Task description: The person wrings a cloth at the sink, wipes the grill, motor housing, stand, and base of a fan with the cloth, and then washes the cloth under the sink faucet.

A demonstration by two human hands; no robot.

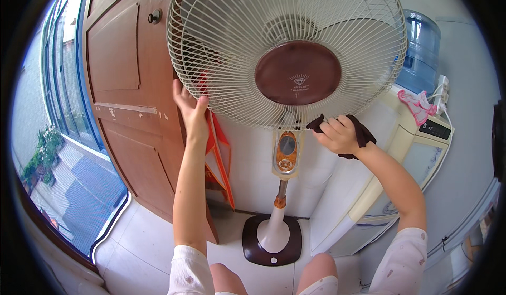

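Note:
A standing electric fan rises before me, its wire grille (233,81) filling the upper middle, with a brown oval centre badge (298,72). My left hand (191,109) grips the grille's lower left rim, thumb in front and fingers at the outer edge. At the lower right rim, my right hand (336,135) holds a dark brown cloth (361,133) against the wires; part of the cloth hangs over the back of the hand. Below the grille are the control panel (287,152), a metal pole (282,188) and a dark square base (272,259) on the tiled floor.
A brown wooden door (118,57) stands at left, beside a screened opening onto plants. Red-orange fabric (223,156) hangs behind the fan. At right, a water dispenser (427,152) carries a blue bottle (419,53), a pink-edged cloth (417,107) and a power strip (442,93), near a grey cabinet-like surface.

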